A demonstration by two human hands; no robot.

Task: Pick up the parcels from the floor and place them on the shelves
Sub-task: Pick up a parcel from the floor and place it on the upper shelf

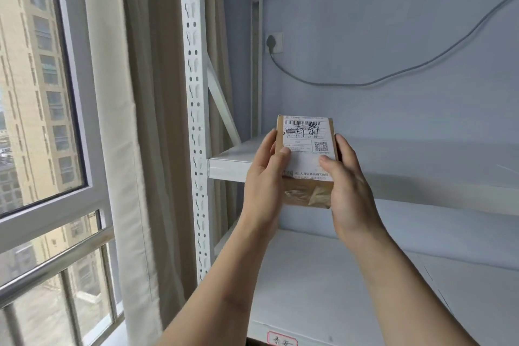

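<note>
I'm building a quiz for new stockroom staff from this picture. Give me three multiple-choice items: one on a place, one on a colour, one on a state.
1. Where is the parcel?
A. Lying on the lower shelf
B. Held in the air in front of the middle shelf
C. On the windowsill

2. What colour is the shelving upright?
A. White
B. Black
C. Red

3. How is the parcel gripped?
A. By one hand only
B. By nothing
C. By the left hand and right hand together

Answers: 1 B, it is off every shelf board; 2 A, the slotted post is white; 3 C, a hand clasps each side.
</note>
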